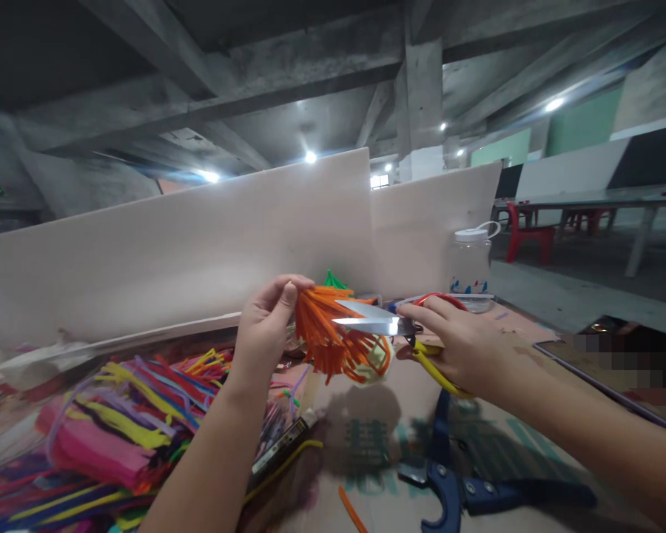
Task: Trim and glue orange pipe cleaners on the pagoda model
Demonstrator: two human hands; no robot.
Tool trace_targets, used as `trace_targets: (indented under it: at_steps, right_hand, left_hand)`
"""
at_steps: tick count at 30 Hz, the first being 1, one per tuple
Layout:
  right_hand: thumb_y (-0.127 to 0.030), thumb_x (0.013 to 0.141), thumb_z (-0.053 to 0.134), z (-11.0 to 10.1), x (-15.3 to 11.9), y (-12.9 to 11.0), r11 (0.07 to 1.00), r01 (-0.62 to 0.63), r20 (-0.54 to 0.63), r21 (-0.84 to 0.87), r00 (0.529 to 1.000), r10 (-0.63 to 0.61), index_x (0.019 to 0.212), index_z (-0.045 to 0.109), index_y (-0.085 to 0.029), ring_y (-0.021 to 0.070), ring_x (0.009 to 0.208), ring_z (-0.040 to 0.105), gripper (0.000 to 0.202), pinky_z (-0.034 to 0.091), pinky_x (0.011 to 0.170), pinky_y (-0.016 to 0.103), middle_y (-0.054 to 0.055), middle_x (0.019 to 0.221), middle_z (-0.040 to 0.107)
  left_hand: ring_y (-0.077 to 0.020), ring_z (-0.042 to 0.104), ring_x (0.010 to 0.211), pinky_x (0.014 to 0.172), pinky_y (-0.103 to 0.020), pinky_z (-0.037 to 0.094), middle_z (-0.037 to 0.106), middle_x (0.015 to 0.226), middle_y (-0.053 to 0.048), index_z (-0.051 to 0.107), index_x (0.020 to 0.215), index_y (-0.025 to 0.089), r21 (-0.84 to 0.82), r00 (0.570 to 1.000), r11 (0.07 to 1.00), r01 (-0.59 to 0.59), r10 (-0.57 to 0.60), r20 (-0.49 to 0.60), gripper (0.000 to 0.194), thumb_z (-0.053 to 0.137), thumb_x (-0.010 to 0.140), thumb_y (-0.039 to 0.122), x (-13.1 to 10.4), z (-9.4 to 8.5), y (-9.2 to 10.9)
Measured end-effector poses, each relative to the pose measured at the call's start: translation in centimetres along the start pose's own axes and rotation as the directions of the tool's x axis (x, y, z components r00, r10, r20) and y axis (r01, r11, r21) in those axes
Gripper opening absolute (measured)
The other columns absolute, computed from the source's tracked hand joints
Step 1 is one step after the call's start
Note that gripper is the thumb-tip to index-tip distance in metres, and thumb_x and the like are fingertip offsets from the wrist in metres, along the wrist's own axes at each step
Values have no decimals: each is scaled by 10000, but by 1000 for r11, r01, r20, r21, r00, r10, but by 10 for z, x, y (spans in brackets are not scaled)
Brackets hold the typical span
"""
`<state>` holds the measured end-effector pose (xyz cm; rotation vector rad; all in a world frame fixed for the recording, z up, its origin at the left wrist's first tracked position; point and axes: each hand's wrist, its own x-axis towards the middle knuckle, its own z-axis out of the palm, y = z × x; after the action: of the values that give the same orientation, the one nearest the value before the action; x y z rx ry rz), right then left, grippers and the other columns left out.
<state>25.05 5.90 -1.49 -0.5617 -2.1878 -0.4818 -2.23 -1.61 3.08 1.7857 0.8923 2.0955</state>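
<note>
My left hand [269, 314] pinches one end of a bundle of orange pipe cleaners [322, 333], which fan out and droop to the right. In my right hand [455, 340] is a pair of scissors [374, 320] with yellow and red handles. Their blades are parted and lie across the right side of the orange bundle; whether a strand sits between them I cannot tell. Behind the bundle show a green tuft [334, 280] and a pale yellowish thing [373, 369], partly hidden. Below my right hand a dark blue cutter tool [447, 481] lies on the table.
Many coloured pipe cleaners [138, 400] are heaped at the left. A loose orange piece [352, 509] lies near the front. A white-lidded clear bottle [471, 259] stands at the back right, before a pale partition [244, 244]. A red chair [530, 233] is farther off.
</note>
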Motion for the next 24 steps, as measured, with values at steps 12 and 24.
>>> trace_targets:
  at_steps: [12,24]
  right_hand:
    - [-316,865,657,-3,2,-3,997,5,45,75,999,-9,1207,605,-169,251,864,658,375,483,653,338,100,991,678]
    - [-320,879,644,-2,3,-2,992,-30,88,120,996,19,1197,603,-170,261,914,650,354,502,719,362,105,1004,676]
  left_hand:
    - [-87,652,933,885,-166,494,728,931,16,757,882,267,94,996,994,-49,42,73,179,612,953,347,-1,1,1]
    - [-90,649,933,891,-172,494,723,925,15,754,881,266,47,995,995,-86,83,60,170,608,958,309,-1,2,2]
